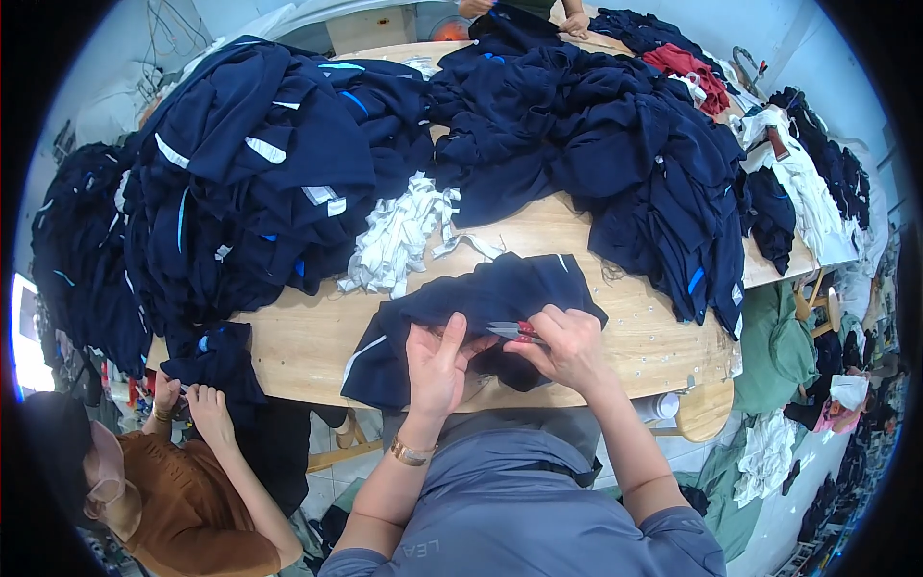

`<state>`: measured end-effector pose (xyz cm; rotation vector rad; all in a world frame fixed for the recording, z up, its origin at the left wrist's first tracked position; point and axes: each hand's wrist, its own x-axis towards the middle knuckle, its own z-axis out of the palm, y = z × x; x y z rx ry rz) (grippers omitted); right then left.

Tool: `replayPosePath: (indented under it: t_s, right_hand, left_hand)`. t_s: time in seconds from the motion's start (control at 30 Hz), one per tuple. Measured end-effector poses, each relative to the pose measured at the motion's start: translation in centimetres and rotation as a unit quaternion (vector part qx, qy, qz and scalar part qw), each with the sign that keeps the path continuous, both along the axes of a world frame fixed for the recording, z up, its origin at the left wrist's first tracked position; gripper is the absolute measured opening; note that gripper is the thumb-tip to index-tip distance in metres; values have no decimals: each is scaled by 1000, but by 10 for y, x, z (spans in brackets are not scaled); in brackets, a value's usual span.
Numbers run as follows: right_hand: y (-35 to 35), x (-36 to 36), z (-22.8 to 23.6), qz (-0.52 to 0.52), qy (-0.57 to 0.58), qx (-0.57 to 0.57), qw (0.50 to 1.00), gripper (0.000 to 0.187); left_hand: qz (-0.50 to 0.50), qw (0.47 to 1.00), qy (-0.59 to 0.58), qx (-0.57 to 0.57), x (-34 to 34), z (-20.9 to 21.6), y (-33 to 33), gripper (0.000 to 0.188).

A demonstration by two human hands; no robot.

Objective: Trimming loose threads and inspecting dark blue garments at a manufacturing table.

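Note:
A navy garment (500,288) with white strips at its left and upper right edges lies in front of me at the near edge of the wooden table (298,346). My left hand (437,365) is closed on a fold of its near side, thumb up. Gripped in my right hand (567,346) is a pair of thread snips (514,332) with red handles. Their blades point left toward my left hand, just over the cloth. Part of my left fingers is hidden by the fabric and thumb.
Big heaps of navy garments (260,154) cover the table's far side. White fabric strips (399,240) lie in a loose pile beyond my piece. A person in brown (183,490) works at the left, and another person's hand (575,24) shows at the far edge. A stool (707,412) stands right.

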<state>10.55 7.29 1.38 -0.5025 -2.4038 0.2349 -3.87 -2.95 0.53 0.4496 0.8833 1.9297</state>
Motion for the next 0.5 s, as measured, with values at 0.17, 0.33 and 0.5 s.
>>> replayPosePath:
  t_s: [0.17, 0.33, 0.5]
  right_hand:
    - [-1, 0, -1, -1, 1, 3, 1000, 37]
    - [-1, -1, -3, -1, 3, 11, 1000, 36]
    - [-5, -7, -13, -4, 62, -42, 997, 35]
  left_hand:
    - [9, 999, 26, -18, 0, -3, -2, 20]
    - [22, 997, 62, -27, 2, -7, -2, 21]
    - [7, 999, 28, -16, 2, 0, -2, 20]
